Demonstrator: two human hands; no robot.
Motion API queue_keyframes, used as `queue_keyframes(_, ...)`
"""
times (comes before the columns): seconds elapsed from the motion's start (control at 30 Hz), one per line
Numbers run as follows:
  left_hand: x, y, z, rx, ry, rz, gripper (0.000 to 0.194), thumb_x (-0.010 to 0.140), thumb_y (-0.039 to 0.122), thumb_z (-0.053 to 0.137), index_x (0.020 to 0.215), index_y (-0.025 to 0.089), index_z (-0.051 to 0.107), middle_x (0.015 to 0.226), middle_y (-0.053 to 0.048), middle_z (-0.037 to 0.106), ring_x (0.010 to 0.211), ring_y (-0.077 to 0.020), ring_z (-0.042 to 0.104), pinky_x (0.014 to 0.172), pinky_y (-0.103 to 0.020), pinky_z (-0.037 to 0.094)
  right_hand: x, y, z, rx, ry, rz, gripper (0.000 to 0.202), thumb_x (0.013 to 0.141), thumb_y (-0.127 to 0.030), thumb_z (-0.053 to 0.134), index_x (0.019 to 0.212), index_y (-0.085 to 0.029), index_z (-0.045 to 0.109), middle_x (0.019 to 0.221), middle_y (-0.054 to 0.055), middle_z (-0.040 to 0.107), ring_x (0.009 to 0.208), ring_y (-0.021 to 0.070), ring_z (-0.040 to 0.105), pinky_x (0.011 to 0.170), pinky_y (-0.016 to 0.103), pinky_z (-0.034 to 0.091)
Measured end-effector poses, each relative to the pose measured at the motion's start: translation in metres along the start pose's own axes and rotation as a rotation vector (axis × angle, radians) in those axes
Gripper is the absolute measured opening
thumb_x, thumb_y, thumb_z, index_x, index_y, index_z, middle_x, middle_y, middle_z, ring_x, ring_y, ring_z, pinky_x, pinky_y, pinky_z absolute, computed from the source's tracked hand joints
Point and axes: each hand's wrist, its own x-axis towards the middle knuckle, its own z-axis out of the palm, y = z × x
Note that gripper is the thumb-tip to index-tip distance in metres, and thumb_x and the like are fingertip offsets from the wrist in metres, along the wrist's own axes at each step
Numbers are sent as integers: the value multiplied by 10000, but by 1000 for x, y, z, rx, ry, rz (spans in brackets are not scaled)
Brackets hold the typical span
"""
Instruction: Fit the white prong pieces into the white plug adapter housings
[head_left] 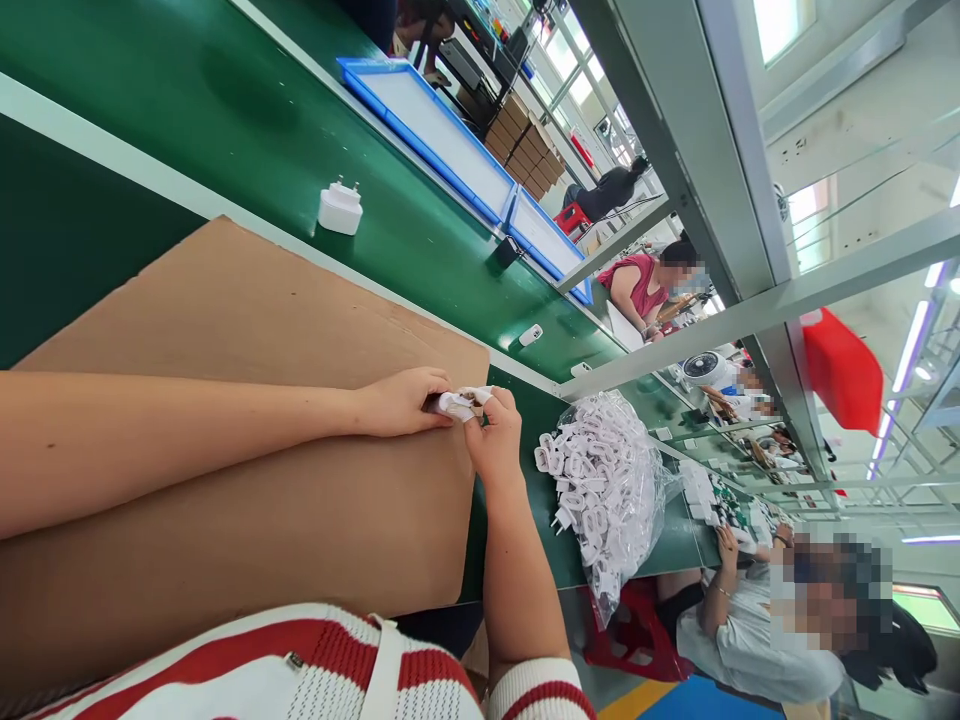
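Both of my hands meet over the far right part of a brown cardboard sheet (322,500). My left hand (405,402) pinches one end of a small white plastic charger housing (457,404). At its other end, my right hand (496,435) closes its fingers on the same piece. Something brownish shows within the housing near the right fingertips, too small to make out. Right of my hands lies a clear plastic bag (611,490) heaped with white charger housings.
A white two-pin charger (341,208) stands on the green belt (420,250) beyond the cardboard. Also there are a black block (508,252) and a small white piece (531,335). Blue-rimmed trays (442,135) line the far side. A co-worker (757,620) sits at the right.
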Motion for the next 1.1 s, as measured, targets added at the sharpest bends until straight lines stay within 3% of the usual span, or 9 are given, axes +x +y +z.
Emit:
queue_keyframes(0.2,2,1,-2,-12,-31,-47,377,841,570,639,831,199,705,952,-65,658,830,-230,637,756,-328,493,6,-1,-10,-190,-52,3,175,775,-96,677,810,-267,695,896,30,686,961,259,538,957,433,392)
queue_keyframes(0.37,5,2,-4,-15,-45,-82,382,791,574,668,818,195,704,955,-63,649,831,-237,643,732,-327,482,8,-3,-12,-282,-22,-8,147,754,-118,686,719,-250,630,891,5,726,930,238,525,997,449,334)
queue_keyframes(0.57,6,-3,1,13,-10,-68,436,805,616,627,811,186,697,944,-72,644,810,-227,627,729,-330,476,7,-8,-7,-366,-16,95,131,759,-109,678,740,-238,683,890,-16,723,969,213,591,1063,418,326)
queue_keyframes(0.83,3,1,9,69,67,-70,515,781,690,599,878,195,701,937,-87,678,856,-263,656,762,-346,523,-6,-17,20,-114,141,373,181,850,-173,751,961,-300,817,934,-40,728,1011,187,662,1118,381,364)
queue_keyframes(0.97,8,1,3,54,45,-134,596,754,721,637,1034,205,738,985,-63,755,887,-275,687,778,-340,543,-16,-11,-9,-87,165,427,332,886,-264,771,1213,-319,775,1120,-7,776,1124,221,658,1128,406,377)
queue_keyframes(1.1,30,-8,-26,95,192,-268,719,703,693,691,1188,163,721,1058,-55,789,898,-259,702,783,-334,533,-35,9,-59,-403,153,681,358,893,-205,723,1243,-270,756,1339,101,721,1301,322,596,1114,503,357)
